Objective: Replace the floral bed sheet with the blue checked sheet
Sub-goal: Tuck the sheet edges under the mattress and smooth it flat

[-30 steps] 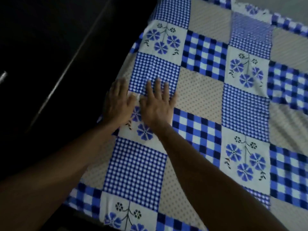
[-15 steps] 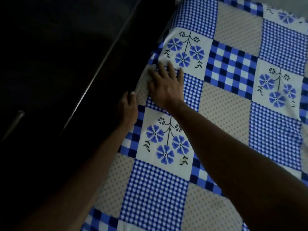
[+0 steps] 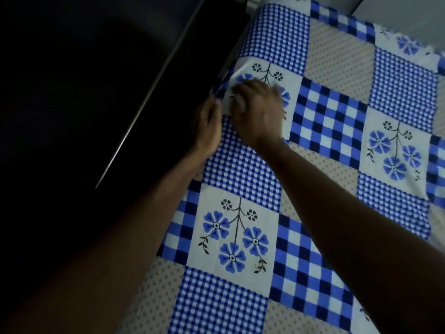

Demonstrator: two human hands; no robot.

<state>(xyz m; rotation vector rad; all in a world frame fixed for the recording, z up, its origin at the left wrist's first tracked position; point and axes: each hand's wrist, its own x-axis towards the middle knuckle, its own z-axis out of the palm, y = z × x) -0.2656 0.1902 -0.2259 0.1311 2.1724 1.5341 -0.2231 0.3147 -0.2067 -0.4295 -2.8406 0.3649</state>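
Head view: the blue checked sheet [image 3: 325, 116] lies spread across the bed, its patchwork squares mostly flat, and its left border runs beside a dark cabinet [image 3: 96, 92]. A second ago both hands lay flat side by side on the cloth. Since then they have travelled further up this border. The left hand [image 3: 208, 126] now sits at the very edge, its fingers hidden against the side, so whether it pinches the cloth cannot be told. The right hand [image 3: 257, 112] rests palm down on a flower square, too blurred to tell pressing from gathering. The floral sheet is out of sight. This looks like late-stage smoothing and tucking, edge by edge.
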